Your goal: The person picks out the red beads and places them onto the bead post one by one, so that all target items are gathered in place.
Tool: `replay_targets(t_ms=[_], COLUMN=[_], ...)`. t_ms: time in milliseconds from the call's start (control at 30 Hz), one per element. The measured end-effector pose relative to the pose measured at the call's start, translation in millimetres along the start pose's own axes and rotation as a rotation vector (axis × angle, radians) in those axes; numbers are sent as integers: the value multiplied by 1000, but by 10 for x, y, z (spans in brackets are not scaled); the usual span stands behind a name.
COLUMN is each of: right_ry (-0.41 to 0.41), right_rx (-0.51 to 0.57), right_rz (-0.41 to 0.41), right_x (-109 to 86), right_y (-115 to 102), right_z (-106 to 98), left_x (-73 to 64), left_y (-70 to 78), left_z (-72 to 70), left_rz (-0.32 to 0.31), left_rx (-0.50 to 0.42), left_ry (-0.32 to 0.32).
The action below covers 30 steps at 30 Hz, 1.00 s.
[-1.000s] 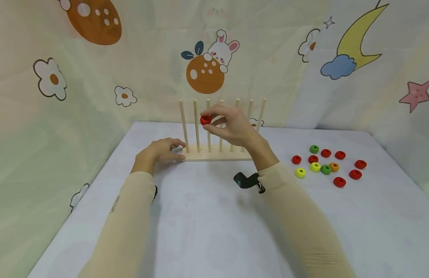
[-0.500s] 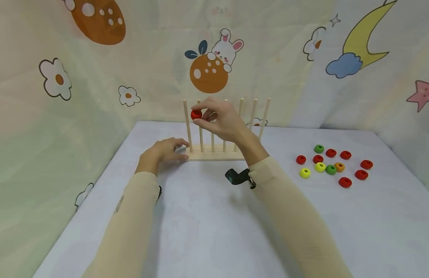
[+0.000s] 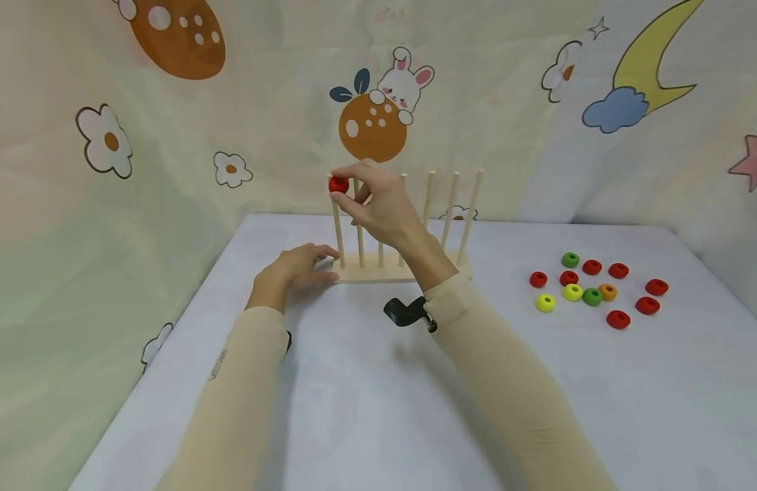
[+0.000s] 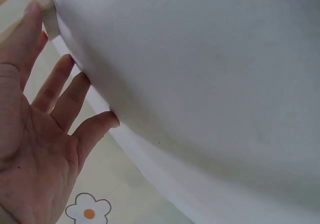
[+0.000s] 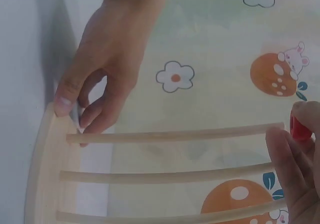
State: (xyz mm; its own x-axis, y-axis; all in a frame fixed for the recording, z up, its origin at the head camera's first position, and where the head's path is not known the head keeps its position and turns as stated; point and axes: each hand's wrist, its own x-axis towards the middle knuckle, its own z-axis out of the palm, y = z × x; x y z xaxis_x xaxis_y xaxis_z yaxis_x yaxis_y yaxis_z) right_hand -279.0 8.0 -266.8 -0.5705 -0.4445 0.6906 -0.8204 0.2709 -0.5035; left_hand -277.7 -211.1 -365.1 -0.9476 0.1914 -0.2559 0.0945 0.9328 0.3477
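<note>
My right hand (image 3: 383,206) pinches a red bead (image 3: 338,185) between thumb and fingers, at the top of the leftmost peg (image 3: 339,235) of a wooden peg rack (image 3: 378,275). From the right wrist view, the red bead (image 5: 299,128) sits just beyond that peg's tip, with a small gap. My left hand (image 3: 295,267) holds the left end of the rack's base. In the left wrist view, its thumb lies on the base end (image 4: 46,14) with the forefinger behind, the other fingers spread by the table. No beads show on the visible pegs; my right hand covers some of them.
Several red, yellow, green and orange beads (image 3: 592,296) lie scattered on the white table (image 3: 354,409), right of the rack. A printed cloth (image 3: 280,102) hangs close behind the table. A black wrist camera (image 3: 406,312) juts from my right cuff.
My right hand has carried the red bead left and upward, from the middle pegs to the top of the leftmost one. My left hand stays at the base. The head view has shifted slightly.
</note>
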Motion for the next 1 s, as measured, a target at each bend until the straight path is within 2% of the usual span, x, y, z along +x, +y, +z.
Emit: replay_targets(t_ms=[167,333,467,633,767,1000], right_ry=[3,15,13,69,66,34], right_rx=[31,58,63,41,9,-32], right_rz=[72,125,131,91,108,156], right_x=[19,8,20,95,153,214], right_y=[-11,9,7,-23,-45,-42], right_z=[51,123,180,171,148,175], left_x=[-24,-57,-89,-70,-29,20], left_y=[11,5,-18,-11,17,48], left_z=[34,103,152,127,83,42], left_rz=[-14,-45,-85,-61,-56,-130], left_rx=[-4,-48,-71,-63,-65,-77], left_ry=[3,-1,-14,21,30,14])
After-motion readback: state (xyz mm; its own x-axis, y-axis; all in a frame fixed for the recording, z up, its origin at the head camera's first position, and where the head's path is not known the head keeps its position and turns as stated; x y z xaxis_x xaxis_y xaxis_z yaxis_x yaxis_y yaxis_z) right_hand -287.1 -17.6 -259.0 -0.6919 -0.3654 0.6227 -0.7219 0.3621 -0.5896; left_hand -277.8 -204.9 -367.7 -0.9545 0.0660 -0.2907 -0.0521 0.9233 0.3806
